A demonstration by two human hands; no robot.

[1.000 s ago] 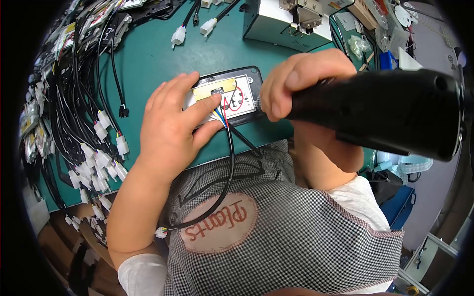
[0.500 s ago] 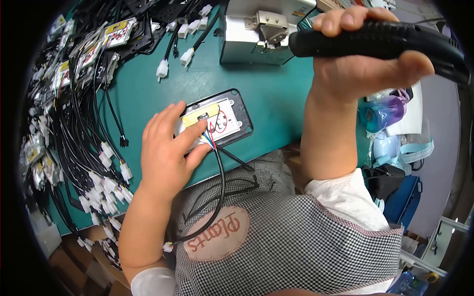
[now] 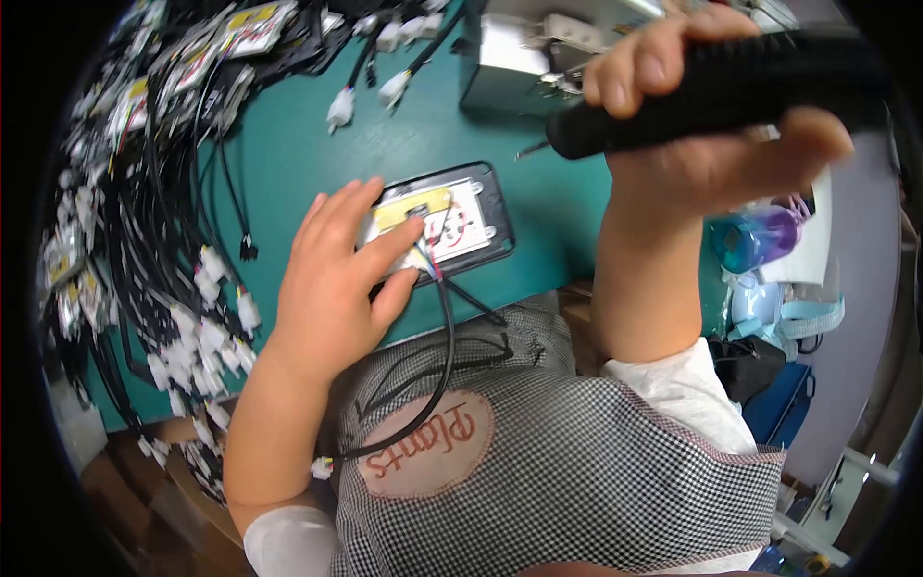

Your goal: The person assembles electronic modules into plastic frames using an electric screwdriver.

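Gripping a black screwdriver (image 3: 711,101), right hand (image 3: 668,159) aloft — left hand (image 3: 336,260) holding black case (image 3: 497,213).

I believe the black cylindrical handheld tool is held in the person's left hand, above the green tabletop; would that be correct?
Not quite: in the head view, the right hand holds the black cylindrical handheld tool above the green tabletop; the left hand is on the white circuit board.

Red lettering (image 3: 428,439) (upside down), pale oval patch (image 3: 433,478), checked apron (image 3: 586,447)
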